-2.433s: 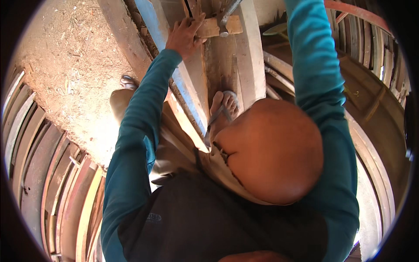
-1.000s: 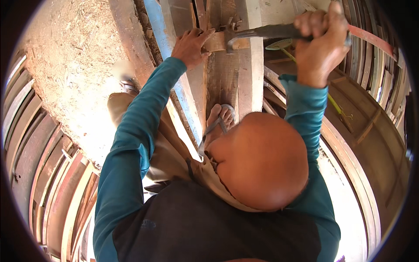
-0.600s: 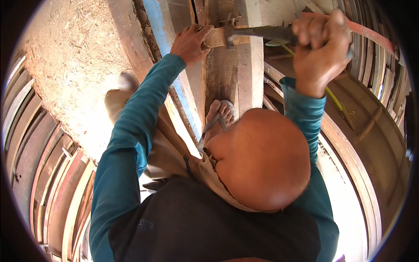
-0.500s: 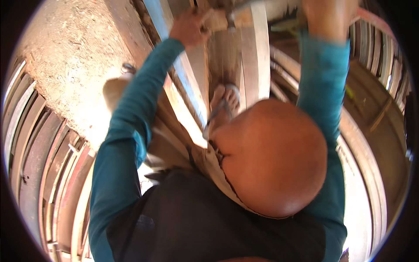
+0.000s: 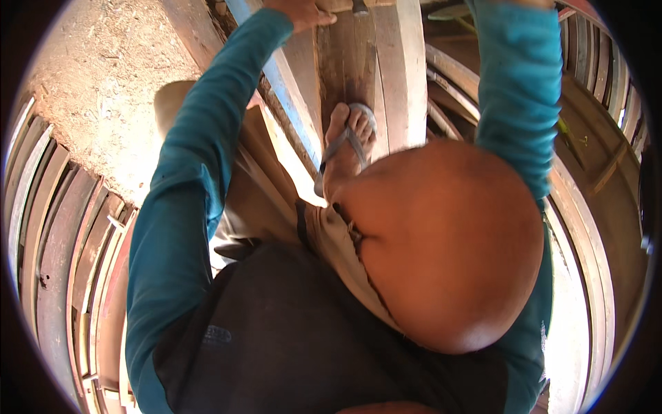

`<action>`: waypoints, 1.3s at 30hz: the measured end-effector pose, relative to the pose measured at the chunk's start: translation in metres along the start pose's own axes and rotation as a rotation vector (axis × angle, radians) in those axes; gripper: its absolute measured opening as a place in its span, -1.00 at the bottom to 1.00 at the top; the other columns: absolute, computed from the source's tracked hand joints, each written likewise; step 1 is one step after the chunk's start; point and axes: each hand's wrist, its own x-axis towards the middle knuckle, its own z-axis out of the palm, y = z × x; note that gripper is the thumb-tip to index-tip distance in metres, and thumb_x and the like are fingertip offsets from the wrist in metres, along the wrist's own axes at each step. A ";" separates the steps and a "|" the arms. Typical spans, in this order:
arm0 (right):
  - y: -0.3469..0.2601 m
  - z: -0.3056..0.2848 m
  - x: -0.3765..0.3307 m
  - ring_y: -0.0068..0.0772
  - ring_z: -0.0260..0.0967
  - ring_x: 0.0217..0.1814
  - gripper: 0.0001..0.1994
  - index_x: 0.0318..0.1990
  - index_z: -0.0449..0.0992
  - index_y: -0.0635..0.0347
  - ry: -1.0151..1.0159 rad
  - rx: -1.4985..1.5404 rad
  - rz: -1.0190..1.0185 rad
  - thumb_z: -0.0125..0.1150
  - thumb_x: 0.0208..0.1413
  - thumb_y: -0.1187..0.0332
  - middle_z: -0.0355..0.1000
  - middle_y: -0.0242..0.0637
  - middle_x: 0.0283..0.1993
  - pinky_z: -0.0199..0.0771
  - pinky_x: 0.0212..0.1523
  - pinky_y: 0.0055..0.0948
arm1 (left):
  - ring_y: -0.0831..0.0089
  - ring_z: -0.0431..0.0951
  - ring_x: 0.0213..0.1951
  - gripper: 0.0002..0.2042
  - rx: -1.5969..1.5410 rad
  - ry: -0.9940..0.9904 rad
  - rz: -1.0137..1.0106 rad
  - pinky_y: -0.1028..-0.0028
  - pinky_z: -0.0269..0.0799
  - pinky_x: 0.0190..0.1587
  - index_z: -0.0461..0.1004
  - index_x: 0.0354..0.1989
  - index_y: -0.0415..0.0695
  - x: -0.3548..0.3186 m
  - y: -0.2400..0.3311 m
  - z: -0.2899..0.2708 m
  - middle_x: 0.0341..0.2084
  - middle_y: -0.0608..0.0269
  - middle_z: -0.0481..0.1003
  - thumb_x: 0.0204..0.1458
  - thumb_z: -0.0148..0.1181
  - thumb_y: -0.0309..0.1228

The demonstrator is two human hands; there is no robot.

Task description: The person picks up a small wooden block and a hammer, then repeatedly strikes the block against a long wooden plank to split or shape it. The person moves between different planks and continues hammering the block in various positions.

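At the top edge my left hand (image 5: 301, 12) is partly cut off. Its thumb lies along the near side of a pale wood piece (image 5: 336, 5), and the hand seems closed around that piece's left end. A small dark tool head, like a hammer's (image 5: 360, 7), shows beside it over a brown plank (image 5: 345, 65). My right hand (image 5: 525, 2) is almost wholly past the top edge; only a strip of wrist above the teal sleeve shows, with the fingers hidden. My foot (image 5: 345, 134), in a grey flip-flop, stands on the plank.
Pale boards (image 5: 401, 76) flank the plank, with a blue-edged timber (image 5: 288, 86) on its left. Sawdust-strewn ground (image 5: 117, 90) lies at far left. Stacked planks (image 5: 69, 255) stand at left, more curved-looking boards (image 5: 586, 255) at right. My bare bent knee (image 5: 448, 241) blocks the middle.
Both hands and the dark tool head have shifted up toward the top edge. My right hand has nearly left the picture. The foot and plank also sit higher.
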 end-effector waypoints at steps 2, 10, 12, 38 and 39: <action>-0.009 -0.054 -0.061 -0.49 -0.03 -0.73 -0.78 -0.43 0.36 0.03 0.258 0.110 0.230 -0.01 0.32 0.30 0.11 -0.48 -0.66 0.20 -0.58 -0.33 | -0.01 0.50 0.10 0.00 -0.001 0.032 -0.002 0.14 0.21 0.39 -0.09 0.52 0.09 -0.016 0.004 -0.006 0.28 -0.18 0.33 -0.05 0.47 -0.11; -0.016 -0.160 -0.141 -0.52 -0.14 -0.72 -0.57 -0.65 0.00 -0.03 0.169 0.255 0.164 -0.01 0.25 0.28 -0.09 -0.48 -0.76 0.08 -0.56 -0.36 | -0.18 0.27 0.32 -0.08 0.115 0.076 -0.002 0.09 0.31 0.34 0.16 0.44 0.26 -0.005 0.023 0.016 0.40 -0.19 0.05 -0.17 0.51 -0.13; -0.022 -0.150 -0.133 -0.49 -0.10 -0.71 -0.57 -0.65 0.00 -0.03 0.188 0.238 0.115 -0.01 0.25 0.28 -0.09 -0.47 -0.76 0.10 -0.53 -0.33 | -0.20 0.30 0.29 -0.08 0.194 0.206 0.089 0.08 0.33 0.32 0.15 0.45 0.24 -0.011 0.004 0.030 0.38 -0.18 0.07 -0.16 0.51 -0.14; -0.049 -0.184 -0.122 -0.44 0.03 -0.69 -0.59 -0.60 0.15 0.05 -0.071 0.111 0.012 0.07 0.30 0.21 0.05 -0.43 -0.74 0.18 -0.50 -0.32 | 0.00 0.36 0.18 -0.28 0.059 0.126 0.208 0.06 0.28 0.24 0.35 0.31 0.07 -0.022 -0.006 0.037 0.15 0.05 0.34 -0.13 0.44 -0.34; -0.051 -0.186 -0.118 -0.44 0.03 -0.69 -0.59 -0.60 0.15 0.05 -0.096 0.123 0.010 0.07 0.30 0.22 0.06 -0.43 -0.74 0.18 -0.50 -0.32 | -0.01 0.34 0.20 -0.28 0.070 0.108 0.229 0.04 0.27 0.26 0.35 0.31 0.08 -0.026 -0.002 0.040 0.15 0.06 0.34 -0.14 0.44 -0.33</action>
